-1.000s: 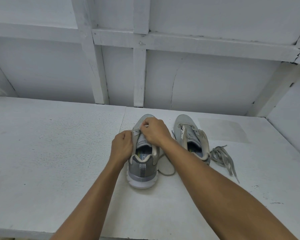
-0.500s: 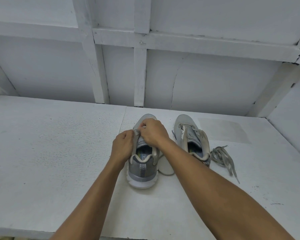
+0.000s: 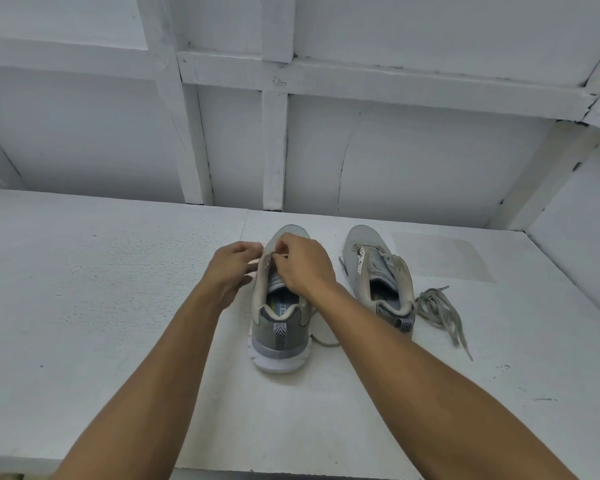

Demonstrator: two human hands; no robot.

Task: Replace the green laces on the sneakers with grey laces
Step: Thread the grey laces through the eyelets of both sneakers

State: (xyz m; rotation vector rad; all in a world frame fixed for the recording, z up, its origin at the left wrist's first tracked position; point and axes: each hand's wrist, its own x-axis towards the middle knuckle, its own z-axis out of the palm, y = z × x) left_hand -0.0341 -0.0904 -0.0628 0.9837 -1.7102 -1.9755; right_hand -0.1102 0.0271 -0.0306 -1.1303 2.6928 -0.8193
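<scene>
The left sneaker's insole point(image 3: 282, 304) shows partly hidden letters, "FO"

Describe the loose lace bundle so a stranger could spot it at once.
On the white tabletop, find the right-hand sneaker. Right of its heel lies the loose lace bundle. It alone is a tangled heap, threaded through no shoe.

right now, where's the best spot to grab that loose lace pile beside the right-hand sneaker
Pinch the loose laces at the bunched loops, not the trailing ends. Come from above or from the right: the right sneaker walls off their left side, and the pile lies flat on the table.
</scene>
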